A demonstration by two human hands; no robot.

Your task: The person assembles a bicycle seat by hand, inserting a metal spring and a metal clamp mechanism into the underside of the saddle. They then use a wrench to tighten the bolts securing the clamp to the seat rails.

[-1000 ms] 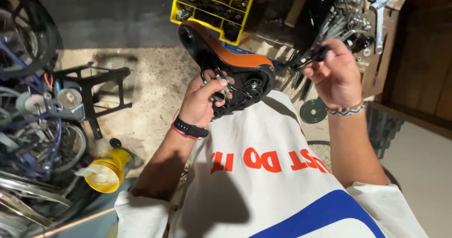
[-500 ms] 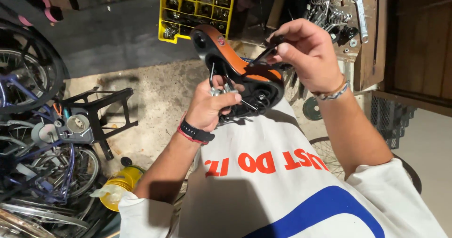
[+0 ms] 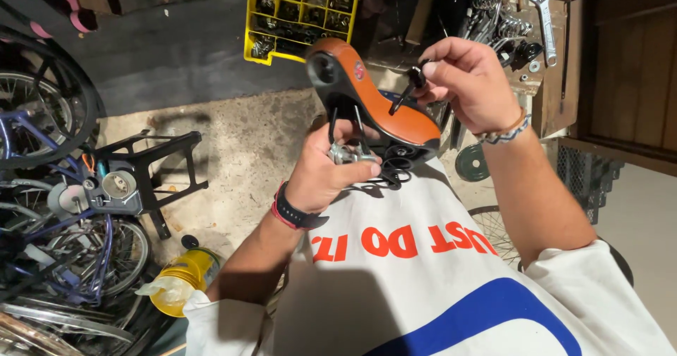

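An orange and black bicycle saddle (image 3: pixel 374 99) is held up in front of my chest, tilted on its side with its metal rails and springs facing down. My left hand (image 3: pixel 328 173) grips the silver clamp (image 3: pixel 350 154) on the rails under the saddle. My right hand (image 3: pixel 469 81) is above the saddle's right side and pinches a small black tool (image 3: pixel 407 88) whose tip points down at the saddle. A black band sits on my left wrist, a braided bracelet on my right.
A yellow compartment box (image 3: pixel 300 14) of small parts lies on the floor ahead. Wrenches (image 3: pixel 508 17) lie on a wooden bench at the upper right. Bicycle wheels and frames (image 3: pixel 49 208) crowd the left, beside a black stand (image 3: pixel 159 169) and a yellow bottle (image 3: pixel 180 278).
The saddle has been raised and tipped more upright. My right hand has come in from the right with the black tool and now sits over the saddle. The view has shifted.
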